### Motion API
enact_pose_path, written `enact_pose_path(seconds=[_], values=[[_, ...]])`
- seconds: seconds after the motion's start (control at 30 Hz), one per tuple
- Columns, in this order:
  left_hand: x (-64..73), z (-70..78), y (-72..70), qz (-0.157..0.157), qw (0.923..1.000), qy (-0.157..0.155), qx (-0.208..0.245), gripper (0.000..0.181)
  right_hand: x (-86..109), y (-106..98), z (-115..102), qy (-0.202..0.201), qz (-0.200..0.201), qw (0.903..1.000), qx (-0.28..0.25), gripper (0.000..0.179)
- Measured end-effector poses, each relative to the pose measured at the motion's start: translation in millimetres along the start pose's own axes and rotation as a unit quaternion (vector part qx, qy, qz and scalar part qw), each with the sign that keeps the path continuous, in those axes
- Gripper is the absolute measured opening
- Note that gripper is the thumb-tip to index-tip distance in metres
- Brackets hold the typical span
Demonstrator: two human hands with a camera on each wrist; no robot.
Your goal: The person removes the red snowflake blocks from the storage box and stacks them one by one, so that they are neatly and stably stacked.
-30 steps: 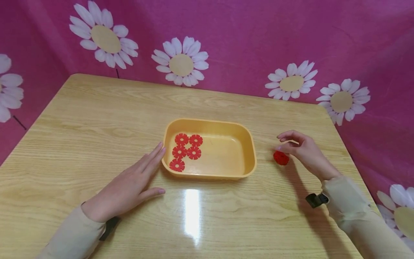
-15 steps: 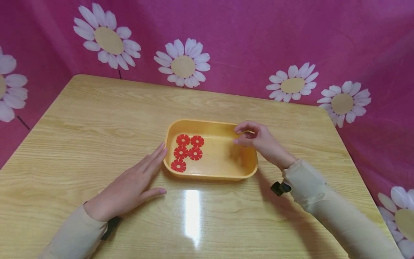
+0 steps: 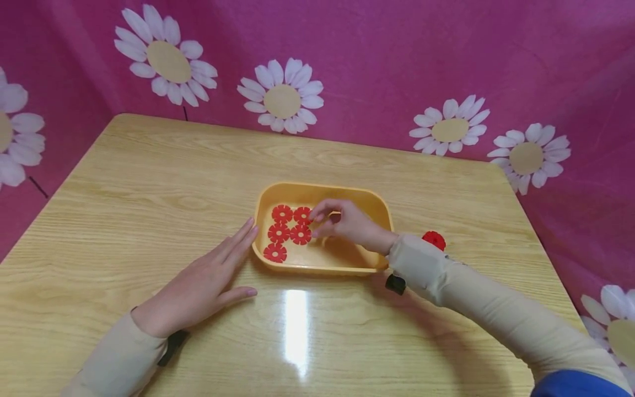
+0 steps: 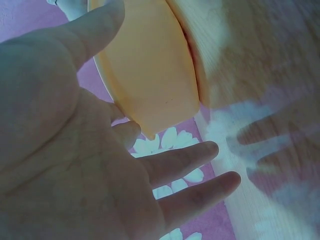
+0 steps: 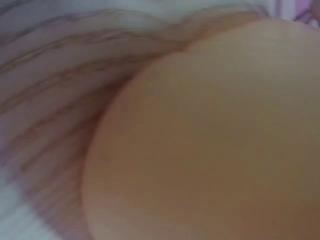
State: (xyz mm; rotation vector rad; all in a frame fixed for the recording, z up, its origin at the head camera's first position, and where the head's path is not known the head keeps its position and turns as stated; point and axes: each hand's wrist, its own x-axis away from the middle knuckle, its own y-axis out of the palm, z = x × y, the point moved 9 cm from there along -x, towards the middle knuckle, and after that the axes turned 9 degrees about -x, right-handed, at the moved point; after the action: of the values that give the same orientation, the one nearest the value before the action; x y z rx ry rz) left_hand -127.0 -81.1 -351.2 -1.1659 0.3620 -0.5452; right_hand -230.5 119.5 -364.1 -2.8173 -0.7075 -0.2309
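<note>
A yellow-orange plastic tray (image 3: 322, 270) sits on the table, with several red flower-shaped discs (image 3: 279, 232) lying flat in its left part. Reaching over its right side, my right hand (image 3: 349, 223) has bent fingers and its fingertips right beside the discs; I cannot tell whether a disc is between them. My left hand (image 3: 198, 289) lies with straight fingers, the fingertips at the tray's left wall. The left wrist view shows that palm (image 4: 65, 150) spread beside the tray (image 4: 150, 65). In the right wrist view, the tray's wall (image 5: 200, 135) is close and blurred; the fingers are out of sight.
A small red pile of discs (image 3: 434, 240) stands on the wooden table (image 3: 173, 182), right of the tray and just behind my right forearm (image 3: 476, 292). A magenta cloth (image 3: 357, 66) with white daisies borders the table's far and side edges.
My right hand has moved left from the red pile, over the tray's right rim, to the discs inside. My left hand keeps its place at the tray's left side.
</note>
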Motion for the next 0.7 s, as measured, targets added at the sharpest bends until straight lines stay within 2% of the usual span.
enact_pose_path(seconds=[0.1, 0.27, 0.53, 0.7], values=[[-0.1, -0.4, 0.9, -0.002, 1.0, 0.0, 0.0, 0.095, -4.9, 3.8, 9.7, 0.018, 0.009, 0.9998, 0.002, 0.029], [0.2, -0.4, 1.1, 0.0, 1.0, 0.003, -0.002, 0.096, -12.5, 7.9, 14.9, 0.012, 0.024, 0.9989, 0.039, 0.028], [-0.1, -0.8, 0.2, -0.002, 1.0, 0.004, -0.002, 0.097, -17.7, 18.5, 7.8, -0.021, 0.001, 0.9919, 0.125, 0.033], [0.1, -0.9, 0.1, 0.0, 1.0, 0.008, -0.003, 0.096, -17.5, 21.9, 6.0, -0.015, -0.015, 0.9864, 0.163, 0.03]])
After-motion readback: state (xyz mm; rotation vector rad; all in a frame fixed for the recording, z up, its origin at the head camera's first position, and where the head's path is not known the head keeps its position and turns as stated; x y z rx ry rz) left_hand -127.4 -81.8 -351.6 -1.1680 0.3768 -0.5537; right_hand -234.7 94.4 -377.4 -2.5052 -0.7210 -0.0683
